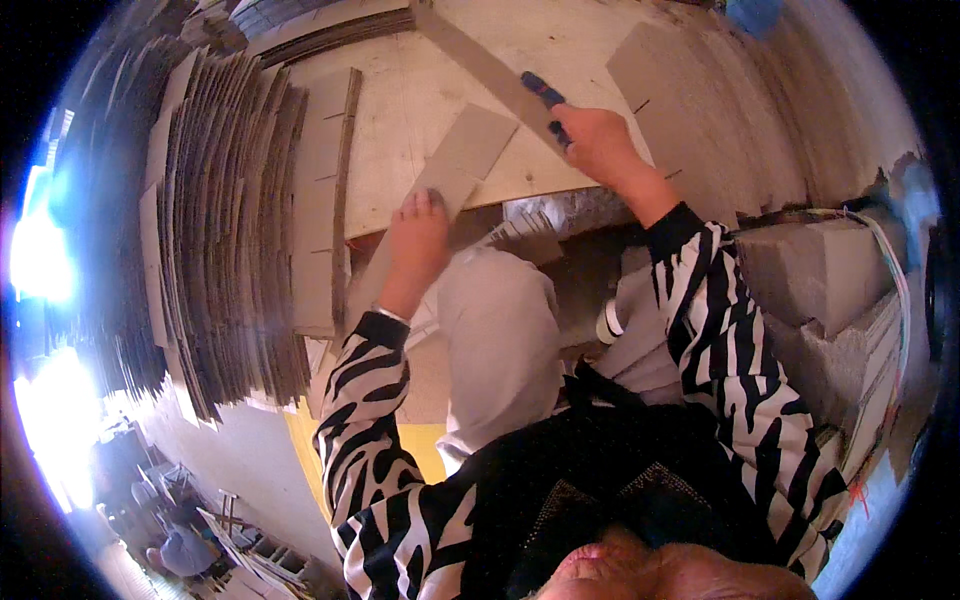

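My left hand (418, 235) grips a long flat strip of brown cardboard (472, 145), which slants over the near edge of the pale wooden tabletop (385, 130). My fingers are curled at the strip's side. In my right hand (598, 145) is a slim dark tool (541, 88) with a small red mark; its exact kind is too small to make out. Under that tool a second cardboard strip (470, 55) runs diagonally toward the far edge. Both hands are closed, and the right one is over the table, close to the second strip.
Tall rows of slotted cardboard pieces (220, 220) stand on the left, with a slotted stack (325, 200) beside them. More slotted cardboard sheets (710, 120) lie on the right. Cardboard boxes (825, 270) and a pale cable (885, 245) are at the near right.
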`<state>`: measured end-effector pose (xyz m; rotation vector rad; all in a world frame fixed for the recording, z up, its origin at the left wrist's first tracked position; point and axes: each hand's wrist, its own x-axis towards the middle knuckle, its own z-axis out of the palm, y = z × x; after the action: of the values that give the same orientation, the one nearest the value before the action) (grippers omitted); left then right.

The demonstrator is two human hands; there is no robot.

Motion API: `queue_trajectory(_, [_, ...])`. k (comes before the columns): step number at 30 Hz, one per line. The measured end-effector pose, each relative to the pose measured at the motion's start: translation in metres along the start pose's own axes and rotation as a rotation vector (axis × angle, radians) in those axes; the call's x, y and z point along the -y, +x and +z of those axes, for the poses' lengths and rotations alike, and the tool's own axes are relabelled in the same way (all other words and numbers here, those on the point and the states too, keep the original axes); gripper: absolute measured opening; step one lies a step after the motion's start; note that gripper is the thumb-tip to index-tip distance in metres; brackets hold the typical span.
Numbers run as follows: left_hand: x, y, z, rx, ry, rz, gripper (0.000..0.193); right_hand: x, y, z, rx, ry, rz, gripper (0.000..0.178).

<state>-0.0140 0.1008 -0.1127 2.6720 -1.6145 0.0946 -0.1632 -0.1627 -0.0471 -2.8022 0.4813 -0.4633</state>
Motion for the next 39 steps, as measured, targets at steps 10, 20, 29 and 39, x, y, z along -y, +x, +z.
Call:
queue_trajectory(10, [0.011, 0.019, 0.022, -0.093, -1.4, -0.532, 0.027, 0.048, -0.001, 0.043, -0.074, 0.142, -0.205, 0.022])
queue_trajectory(20, [0.004, 0.029, -0.016, 0.011, -1.466, -0.495, 0.02, 0.035, 0.007, 0.046, -0.101, 0.044, -0.246, 0.028])
queue_trajectory(29, [-0.01, 0.043, -0.016, -0.147, -0.764, -0.08, 0.024, 0.034, 0.01, 0.038, 0.134, -0.112, -0.157, 0.032])
queue_trajectory(39, [0.097, 0.072, -0.001, -0.279, -0.435, -0.254, 0.048, 0.047, 0.017, 0.025, 0.244, -0.036, 0.008, 0.036])
